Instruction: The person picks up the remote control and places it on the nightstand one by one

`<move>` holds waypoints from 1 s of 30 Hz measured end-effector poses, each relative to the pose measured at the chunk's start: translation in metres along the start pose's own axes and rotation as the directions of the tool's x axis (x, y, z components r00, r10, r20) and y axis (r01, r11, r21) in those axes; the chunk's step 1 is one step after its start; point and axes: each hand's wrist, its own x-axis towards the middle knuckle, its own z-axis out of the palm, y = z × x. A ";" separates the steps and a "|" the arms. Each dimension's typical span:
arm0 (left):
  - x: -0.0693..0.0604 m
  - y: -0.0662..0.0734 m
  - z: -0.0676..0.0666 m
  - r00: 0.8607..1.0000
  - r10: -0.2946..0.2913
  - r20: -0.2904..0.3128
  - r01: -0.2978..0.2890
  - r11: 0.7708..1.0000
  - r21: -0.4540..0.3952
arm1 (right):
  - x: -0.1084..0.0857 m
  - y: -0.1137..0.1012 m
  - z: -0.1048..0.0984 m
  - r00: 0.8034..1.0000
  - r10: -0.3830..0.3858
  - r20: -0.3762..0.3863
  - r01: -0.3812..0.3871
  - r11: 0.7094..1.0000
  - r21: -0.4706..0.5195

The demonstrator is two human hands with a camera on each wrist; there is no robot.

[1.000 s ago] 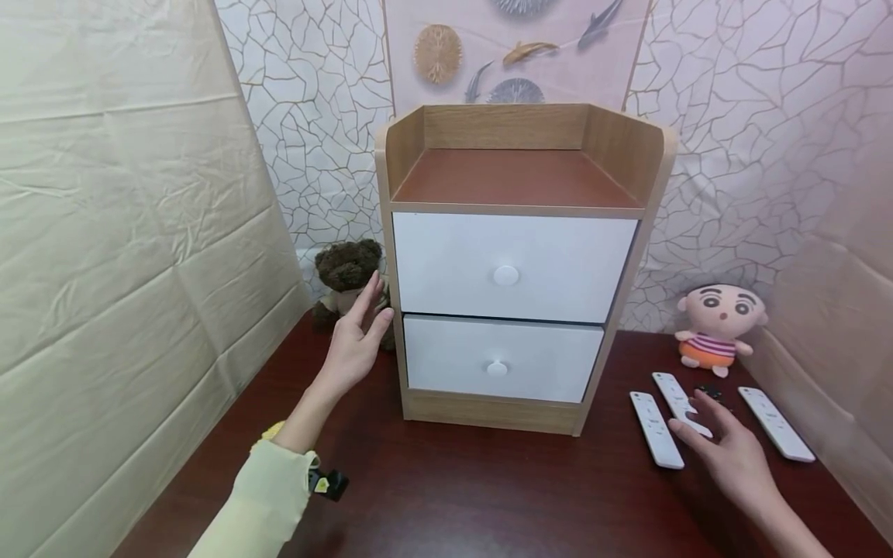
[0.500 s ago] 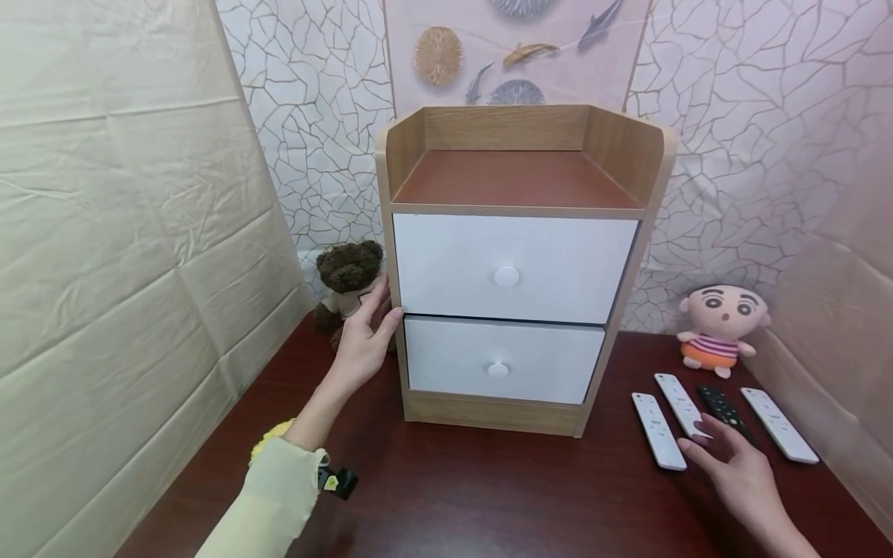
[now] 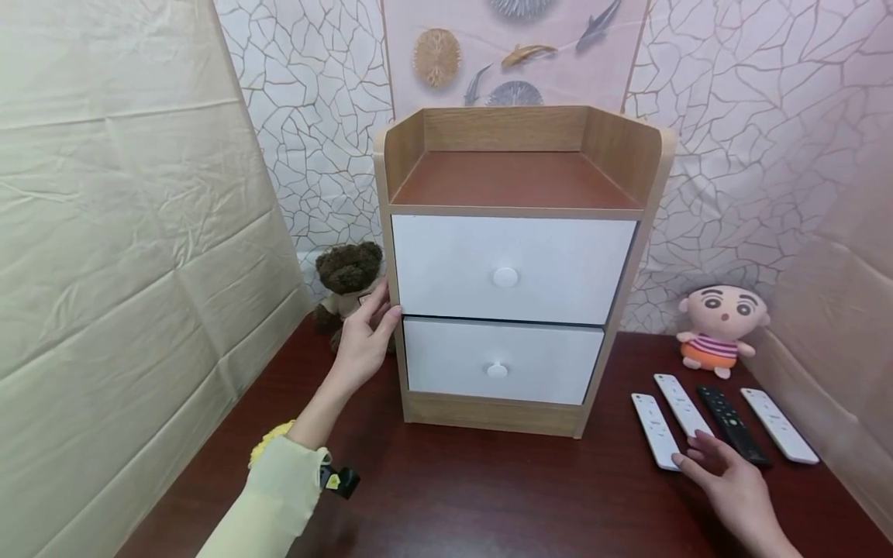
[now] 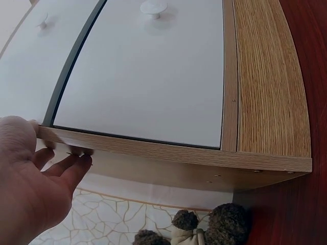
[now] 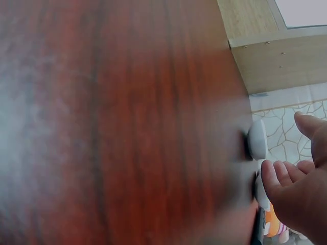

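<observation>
A wooden cabinet [image 3: 491, 411] with two white drawers, both closed, stands in the middle. My left hand [image 3: 363, 341] rests on its left side: the thumb lies at the front edge and the fingertips press the side panel, seen closely in the left wrist view. To the right, a white remote control [image 3: 654, 430], a second white remote [image 3: 680, 403], a black remote [image 3: 731, 426] and a further white remote [image 3: 777, 425] lie side by side. My right hand [image 3: 739, 488] is at the near ends of the two left ones, fingers loosely bent; nothing shows gripped in it.
A brown teddy bear [image 3: 349, 270] sits behind the cabinet's left side. Behind the remotes sits a plush doll [image 3: 722, 329] in orange shorts. Cloth walls [image 3: 139, 232] enclose the dark red table [image 3: 488, 496]. Something yellow and fluffy [image 3: 268, 442] shows behind my left sleeve.
My left hand has moved right from beside the cabinet onto its side. The right hand has drawn back toward me, uncovering the black remote. The remotes have kept their places.
</observation>
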 end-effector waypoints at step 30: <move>-0.001 0.002 0.000 0.999 -0.050 -0.007 0.050 0.998 -0.043 | 0.000 0.004 0.027 0.993 0.115 -0.024 -0.116 0.989 -0.094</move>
